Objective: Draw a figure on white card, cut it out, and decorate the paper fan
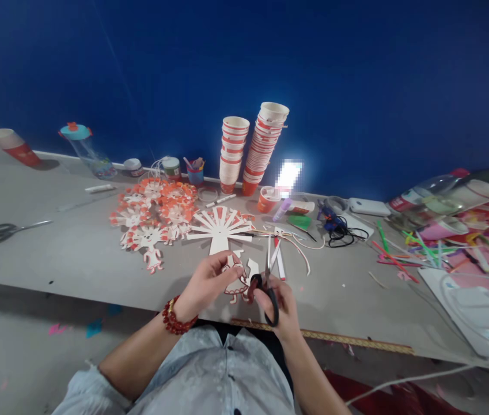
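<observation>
My left hand, with a red bead bracelet at the wrist, pinches a white paper cutout figure outlined in dark red. Close beside it, my right hand grips black-handled scissors; their blades point up and away from me and look slightly parted. Past the hands lies a white paper cup cut into strips and fanned out flat. To its left is a heap of orange-and-white paper cutouts with drawn animal faces. A red and white marker lies just beyond the scissors.
Two tall stacks of paper cups, a left one and a right one, stand by the blue wall. A second pair of scissors rests at the left. A clear bottle is behind. Straws and scraps clutter the right, near black cable.
</observation>
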Action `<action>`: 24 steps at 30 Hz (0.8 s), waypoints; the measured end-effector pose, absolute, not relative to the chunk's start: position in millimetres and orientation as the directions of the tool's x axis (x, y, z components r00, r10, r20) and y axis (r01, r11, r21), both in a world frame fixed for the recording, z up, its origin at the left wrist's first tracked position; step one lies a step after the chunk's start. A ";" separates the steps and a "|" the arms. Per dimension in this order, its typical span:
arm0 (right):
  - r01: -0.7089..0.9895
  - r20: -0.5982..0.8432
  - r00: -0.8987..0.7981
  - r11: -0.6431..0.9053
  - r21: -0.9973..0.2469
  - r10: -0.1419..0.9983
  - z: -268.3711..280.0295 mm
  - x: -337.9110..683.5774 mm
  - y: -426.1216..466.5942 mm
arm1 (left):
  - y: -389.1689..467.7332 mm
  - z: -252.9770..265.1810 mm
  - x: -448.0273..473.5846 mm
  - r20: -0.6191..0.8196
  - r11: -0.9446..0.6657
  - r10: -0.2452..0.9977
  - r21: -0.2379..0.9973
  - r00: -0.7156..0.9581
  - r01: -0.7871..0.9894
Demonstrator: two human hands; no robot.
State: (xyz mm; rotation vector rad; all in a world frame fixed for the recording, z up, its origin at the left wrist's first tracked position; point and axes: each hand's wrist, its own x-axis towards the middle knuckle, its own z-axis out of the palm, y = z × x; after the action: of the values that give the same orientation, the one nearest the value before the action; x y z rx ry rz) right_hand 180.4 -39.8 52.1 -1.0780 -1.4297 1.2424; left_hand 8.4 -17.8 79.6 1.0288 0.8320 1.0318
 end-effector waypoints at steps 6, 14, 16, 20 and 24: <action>0.170 0.024 -0.310 0.080 -0.982 0.951 41.9 183.4 -52.3 | -18.0 85.8 11.0 -0.003 0.033 0.985 0.984 0.171 -0.175; 0.074 0.030 -0.371 0.061 -0.995 0.928 37.6 177.2 -52.7 | -22.6 84.8 18.1 0.012 0.025 0.985 0.978 0.175 -0.205; 0.043 0.025 -0.380 0.044 -0.998 0.925 35.2 177.8 -53.3 | -23.1 84.1 18.6 0.001 0.035 0.984 0.980 0.181 -0.194; -0.009 -0.002 -0.410 -0.006 -1.000 0.912 34.8 181.2 -54.2 | -22.4 82.5 17.4 -0.011 0.053 0.977 0.979 0.211 -0.197; -0.015 -0.049 -0.463 -0.063 -0.998 0.885 39.3 187.8 -53.2 | -19.4 83.9 11.6 0.012 0.022 0.966 0.992 0.257 -0.128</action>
State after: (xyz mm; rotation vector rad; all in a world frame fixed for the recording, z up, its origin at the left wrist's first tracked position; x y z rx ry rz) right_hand 187.8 -53.2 39.3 -0.9632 -1.5021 1.6148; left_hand 11.6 -19.4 83.9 1.2228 0.9265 1.0715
